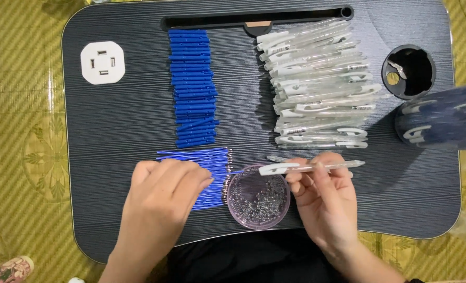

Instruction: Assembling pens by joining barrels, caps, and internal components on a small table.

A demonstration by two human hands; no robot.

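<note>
Head view, single entry. Assembly of pens is judged to be in hand, at the stage where a refill is fed into a barrel. Right hand (324, 202): fingers clamped on a clear pen barrel (311, 167) with white clip, held level just above the far rim of a small round dish of tiny springs (258, 196). Left hand (162, 196): laid palm-down over a loose fan of thin blue refills (204, 170); one refill appears pinched at the fingertips, its tip directed at the barrel's open end, though the grip itself is hidden under the fingers.

Next move, as judged: fine alignment of refill tip with barrel mouth is called for, directly over the dish.

Edges and room: a stack of blue caps (193, 86) and a heap of clear barrels (319, 84) are set farther back, well apart from both hands. Bare table (112, 120) is available at left. A cup recess (408, 71) and a blurred container of finished pens (442, 118) stand near the right edge.
</note>
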